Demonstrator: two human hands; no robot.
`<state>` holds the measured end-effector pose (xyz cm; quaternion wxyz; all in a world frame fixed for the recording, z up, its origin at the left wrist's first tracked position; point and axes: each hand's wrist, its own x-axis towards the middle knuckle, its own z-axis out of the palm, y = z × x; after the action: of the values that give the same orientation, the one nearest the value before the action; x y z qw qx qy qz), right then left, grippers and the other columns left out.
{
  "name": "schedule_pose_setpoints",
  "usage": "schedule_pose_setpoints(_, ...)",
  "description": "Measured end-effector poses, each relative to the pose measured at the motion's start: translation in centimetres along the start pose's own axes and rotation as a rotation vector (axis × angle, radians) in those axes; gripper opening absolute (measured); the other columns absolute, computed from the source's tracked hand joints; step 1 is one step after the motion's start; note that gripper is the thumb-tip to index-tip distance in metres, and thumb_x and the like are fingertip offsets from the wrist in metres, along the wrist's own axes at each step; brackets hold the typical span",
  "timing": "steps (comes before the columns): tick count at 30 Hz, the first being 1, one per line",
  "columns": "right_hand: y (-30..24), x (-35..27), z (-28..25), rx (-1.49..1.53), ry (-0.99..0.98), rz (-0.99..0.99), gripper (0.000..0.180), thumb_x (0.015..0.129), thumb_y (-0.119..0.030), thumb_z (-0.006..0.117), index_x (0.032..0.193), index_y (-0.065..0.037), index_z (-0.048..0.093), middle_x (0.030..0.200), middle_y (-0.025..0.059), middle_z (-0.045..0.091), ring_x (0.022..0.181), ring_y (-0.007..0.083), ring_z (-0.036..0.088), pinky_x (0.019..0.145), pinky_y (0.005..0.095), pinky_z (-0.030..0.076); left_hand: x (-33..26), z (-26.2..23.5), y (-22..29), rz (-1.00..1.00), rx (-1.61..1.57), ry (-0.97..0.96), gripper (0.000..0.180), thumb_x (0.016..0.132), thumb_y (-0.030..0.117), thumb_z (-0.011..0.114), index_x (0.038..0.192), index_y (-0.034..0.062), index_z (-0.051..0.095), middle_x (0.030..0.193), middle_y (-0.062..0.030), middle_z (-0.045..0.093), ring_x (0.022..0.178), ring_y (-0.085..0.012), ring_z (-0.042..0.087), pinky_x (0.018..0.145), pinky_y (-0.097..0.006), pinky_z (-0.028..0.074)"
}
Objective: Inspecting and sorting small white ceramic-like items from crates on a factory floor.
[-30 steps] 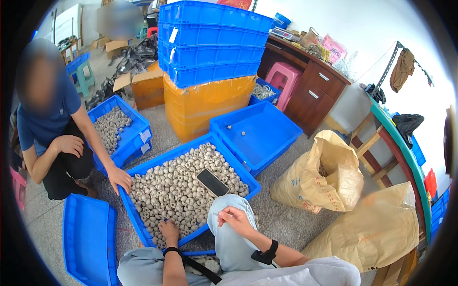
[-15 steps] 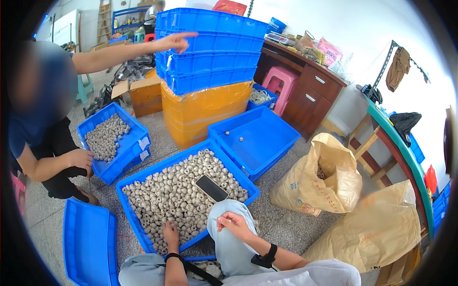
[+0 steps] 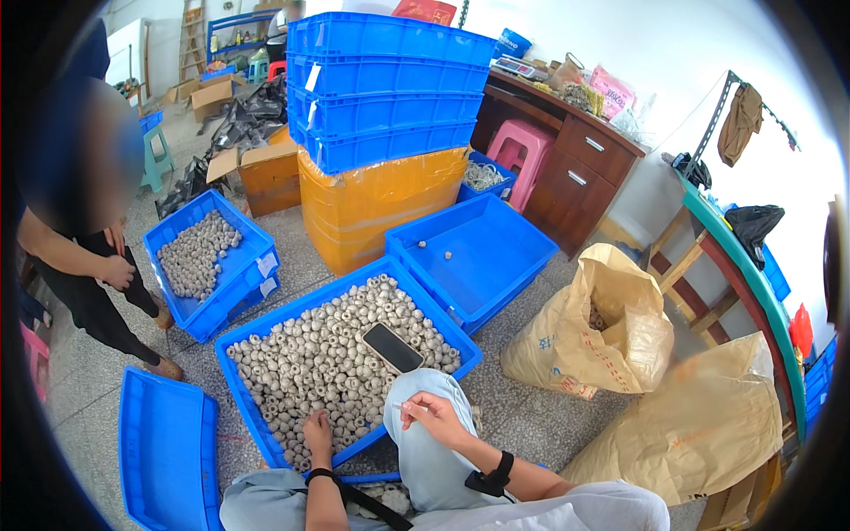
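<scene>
A blue tray (image 3: pixel 232 382) before me holds many small round grey pieces (image 3: pixel 310 372), several with a hole through them. My left hand (image 3: pixel 317 437) rests on these pieces near the tray's front edge, its fingers curled together; what they hold, if anything, is hidden. Above my knee, beside the tray's right front corner, my right hand (image 3: pixel 434 418) is closed in a pinch. A tiny pale bit shows at its fingertips, too small to name. On the pieces lies a dark-screened phone (image 3: pixel 393 349), apart from both hands.
Behind stands a blue tray (image 3: pixel 496 257) with two pieces inside. Blue crates (image 3: pixel 381 115) are stacked on a taped yellow box (image 3: pixel 381 208). Paper sacks (image 3: pixel 567 345) stand at right. At left are another tray of pieces (image 3: pixel 252 239), a blue tray (image 3: pixel 168 442) and a person (image 3: pixel 97 265).
The person at left has gone from seated to standing and lowered the pointing arm, hands now together in front. My own hands and the tray stay about where they were.
</scene>
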<state>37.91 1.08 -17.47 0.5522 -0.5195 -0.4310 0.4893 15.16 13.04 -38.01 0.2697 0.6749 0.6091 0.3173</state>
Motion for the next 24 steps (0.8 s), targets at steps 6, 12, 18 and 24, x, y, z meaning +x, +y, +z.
schedule_pose_setpoints(6, -0.5, -0.1, 0.0, 0.034, 0.023, 0.029, 0.016, 0.089, -0.014, 0.051, 0.082, -0.001, 0.056, 0.073, 0.0030, 0.058, 0.070, 0.0103, 0.056, 0.068, 0.0239, 0.044, -0.2, -1.2, 2.8, -0.121, -0.043, -0.067, 0.016, 0.077, 0.009, 0.061, 0.090, 0.0023, 0.055, 0.069, -0.0143, 0.062, 0.063, -0.0248, 0.062, 0.056, -0.034, 0.047)
schedule_pose_setpoints(12, -0.7, -0.1, 0.4, 0.048, 0.019, 0.036, 0.016, 0.089, -0.014, 0.051, 0.082, 0.000, 0.056, 0.073, 0.0028, 0.057, 0.070, 0.0104, 0.056, 0.068, 0.0236, 0.044, -0.3, -1.1, 1.6, -0.125, -0.097, -0.020, 0.016, 0.076, 0.009, 0.063, 0.085, 0.0028, 0.051, 0.063, -0.0121, 0.061, 0.056, -0.0224, 0.061, 0.051, -0.033, 0.046)
schedule_pose_setpoints(18, -0.6, 0.0, 0.1, 0.049, 0.014, 0.038, 0.016, 0.089, -0.014, 0.051, 0.081, -0.001, 0.056, 0.073, 0.0026, 0.058, 0.070, 0.0101, 0.055, 0.068, 0.0236, 0.044, -0.4, -2.6, 4.7, -0.076, -0.081, 0.009, 0.014, 0.076, 0.009, 0.062, 0.083, 0.0038, 0.051, 0.063, -0.0123, 0.062, 0.056, -0.0226, 0.062, 0.050, -0.032, 0.046)
schedule_pose_setpoints(24, 0.2, 0.1, -0.1, -0.015, -0.006, -0.021, 0.013, 0.089, -0.011, 0.051, 0.085, 0.000, 0.055, 0.078, 0.0050, 0.058, 0.069, 0.0122, 0.057, 0.066, 0.0267, 0.049, -0.3, -1.3, 2.6, -0.132, -0.031, -0.021, 0.015, 0.075, 0.012, 0.063, 0.084, 0.0063, 0.054, 0.069, -0.0127, 0.064, 0.063, -0.0242, 0.063, 0.056, -0.035, 0.048)
